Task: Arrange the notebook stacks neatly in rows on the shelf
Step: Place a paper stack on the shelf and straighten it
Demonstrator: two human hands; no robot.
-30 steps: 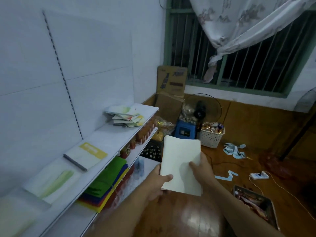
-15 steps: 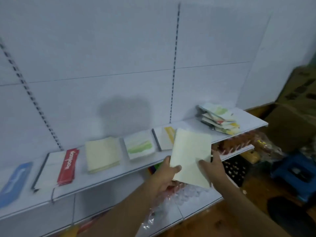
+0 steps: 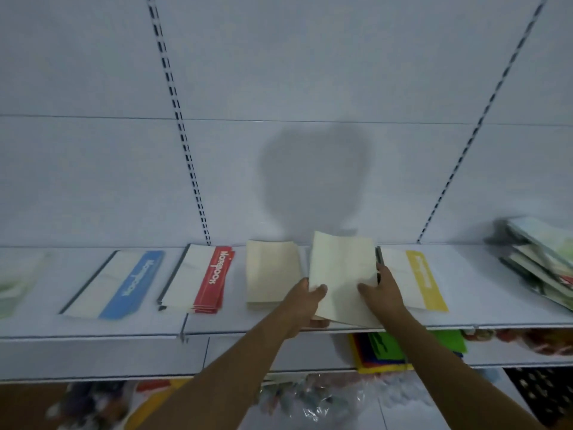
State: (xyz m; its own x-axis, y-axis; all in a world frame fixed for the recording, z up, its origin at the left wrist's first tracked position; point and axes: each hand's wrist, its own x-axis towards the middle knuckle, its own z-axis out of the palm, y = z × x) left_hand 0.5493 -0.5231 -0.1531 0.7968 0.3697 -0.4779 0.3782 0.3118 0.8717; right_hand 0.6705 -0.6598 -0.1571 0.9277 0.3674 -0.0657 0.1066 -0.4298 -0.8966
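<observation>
Item: cream notebook stack (image 3: 341, 274), pinched at both edges by my left hand (image 3: 305, 301) and right hand (image 3: 383, 293), over shelf (image 3: 310, 328) centre. Rows laid toward 9 o'clock; untidy pile (image 3: 539, 259) at 3 o'clock remains, I judge.

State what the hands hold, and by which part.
A cream notebook stack: left hand grips its lower left edge, right hand its right edge.

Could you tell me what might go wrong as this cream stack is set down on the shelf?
The cream stack, gripped by the left hand and right hand, sits tilted over the shelf front edge; it could slide off. It may also nudge the yellow-banded notebooks or the plain cream pile, which lie close on either side.
</observation>
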